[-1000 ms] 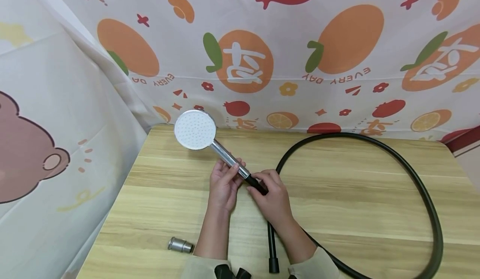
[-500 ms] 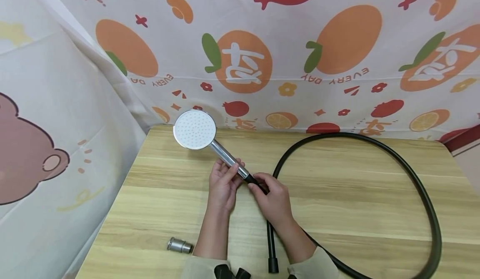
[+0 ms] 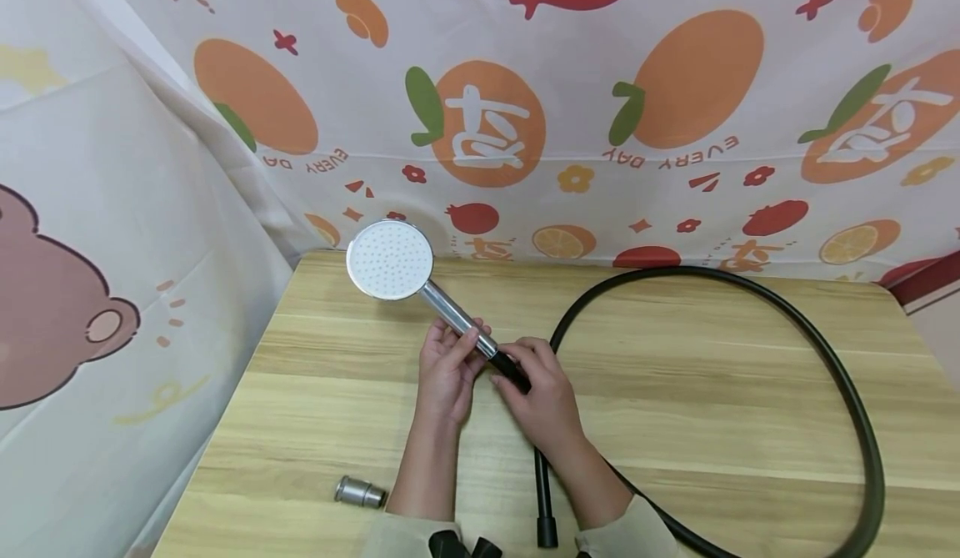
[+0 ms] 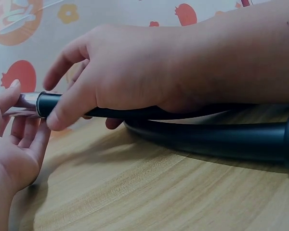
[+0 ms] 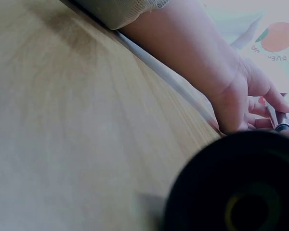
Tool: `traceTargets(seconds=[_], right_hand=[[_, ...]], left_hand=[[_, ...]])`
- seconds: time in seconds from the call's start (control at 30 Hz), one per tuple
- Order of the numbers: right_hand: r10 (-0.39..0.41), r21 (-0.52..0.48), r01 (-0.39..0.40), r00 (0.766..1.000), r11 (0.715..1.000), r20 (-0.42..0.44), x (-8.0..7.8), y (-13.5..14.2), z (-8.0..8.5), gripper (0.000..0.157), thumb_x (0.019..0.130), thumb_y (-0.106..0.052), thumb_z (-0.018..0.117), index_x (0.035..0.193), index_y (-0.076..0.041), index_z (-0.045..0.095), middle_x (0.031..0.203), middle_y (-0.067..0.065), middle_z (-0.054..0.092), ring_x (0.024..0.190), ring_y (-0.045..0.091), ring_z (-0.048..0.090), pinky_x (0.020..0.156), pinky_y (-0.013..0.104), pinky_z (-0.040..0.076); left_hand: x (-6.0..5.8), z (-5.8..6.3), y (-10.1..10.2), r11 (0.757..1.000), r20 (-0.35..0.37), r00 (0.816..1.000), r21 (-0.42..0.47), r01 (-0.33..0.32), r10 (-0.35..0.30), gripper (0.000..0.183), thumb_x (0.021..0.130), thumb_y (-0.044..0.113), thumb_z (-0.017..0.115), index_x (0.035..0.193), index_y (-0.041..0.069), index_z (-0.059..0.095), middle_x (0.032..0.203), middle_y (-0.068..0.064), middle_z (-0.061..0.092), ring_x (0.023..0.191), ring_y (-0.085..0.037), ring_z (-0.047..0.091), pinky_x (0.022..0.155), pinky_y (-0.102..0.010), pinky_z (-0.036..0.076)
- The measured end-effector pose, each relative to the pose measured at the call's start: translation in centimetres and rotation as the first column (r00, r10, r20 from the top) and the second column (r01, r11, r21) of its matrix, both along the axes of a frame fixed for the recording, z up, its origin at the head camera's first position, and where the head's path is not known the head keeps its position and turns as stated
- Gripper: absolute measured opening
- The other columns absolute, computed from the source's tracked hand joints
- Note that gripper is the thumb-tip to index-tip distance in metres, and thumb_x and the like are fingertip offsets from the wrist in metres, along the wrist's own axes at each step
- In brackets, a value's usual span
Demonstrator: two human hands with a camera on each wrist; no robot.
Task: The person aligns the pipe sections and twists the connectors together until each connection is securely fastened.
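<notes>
A round shower head [image 3: 389,259] with a pale dotted face and chrome handle slants up and left over the wooden table. My left hand [image 3: 448,370] grips the lower end of that handle between thumb and fingers. At the handle's end sits the black end of a shower hose [image 3: 510,370], which my right hand [image 3: 546,391] pinches between thumb and fingers. In the left wrist view, the black hose end [image 4: 49,102] meets the chrome handle [image 4: 30,101], the right thumb lying along it. The right wrist view shows the left hand [image 5: 260,96] by the handle, with a dark round shape covering the lower corner.
The black hose [image 3: 847,374] loops widely over the table's right side. Its other end [image 3: 547,531] lies near the front, beside the right forearm. A small metal fitting [image 3: 361,491] lies left of the left forearm. A fruit-print cloth [image 3: 585,124] hangs behind the table [image 3: 285,424].
The right hand's fingers shift slightly along and around the black hose end, first down, then back up toward the handle. The left hand and shower head stay almost still.
</notes>
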State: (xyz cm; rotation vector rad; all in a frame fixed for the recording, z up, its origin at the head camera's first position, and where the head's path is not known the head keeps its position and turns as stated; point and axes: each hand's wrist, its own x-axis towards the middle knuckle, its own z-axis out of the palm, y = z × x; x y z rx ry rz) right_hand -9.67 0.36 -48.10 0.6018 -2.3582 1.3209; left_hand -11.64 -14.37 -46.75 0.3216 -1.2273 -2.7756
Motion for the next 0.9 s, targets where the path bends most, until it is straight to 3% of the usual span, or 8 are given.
traceTargets(seconds=[0.3,0.67,0.9], right_hand=[[-0.004,0.022,0.005,0.999,1.0,-0.043,0.02,0.02,-0.14,0.037,0.082,-0.01,0.079,0.117,-0.012,0.068,0.102,0.0,0.067,0.097,0.015,0.064,0.082,0.036,0.056],[0.006,0.059,-0.007,1.0,0.998,0.016,-0.04,0.18,0.08,0.026,0.097,-0.02,0.062,0.123,-0.016,0.064,0.109,0.0,0.073,0.094,0.014,0.067,0.077,0.037,0.056],[-0.015,0.044,0.016,1.0,0.999,-0.02,-0.03,0.01,0.02,0.034,0.086,-0.018,0.077,0.118,-0.012,0.067,0.11,0.002,0.064,0.1,0.016,0.06,0.078,0.034,0.055]], left_hand=[[0.01,0.08,0.05,1.0,0.004,1.0,0.006,0.004,-0.004,0.03,0.089,0.0,0.068,0.111,0.015,0.053,0.096,-0.001,0.069,0.089,-0.014,0.07,0.077,-0.029,0.059],[-0.07,0.09,0.05,1.0,0.001,1.0,0.003,0.006,-0.006,0.029,0.09,0.0,0.066,0.112,0.015,0.053,0.097,-0.001,0.069,0.09,-0.014,0.07,0.076,-0.027,0.059],[-0.02,0.29,0.1,1.0,0.013,1.0,-0.016,-0.005,0.005,0.032,0.09,0.001,0.068,0.114,0.015,0.052,0.097,-0.001,0.068,0.089,-0.014,0.07,0.078,-0.029,0.059]])
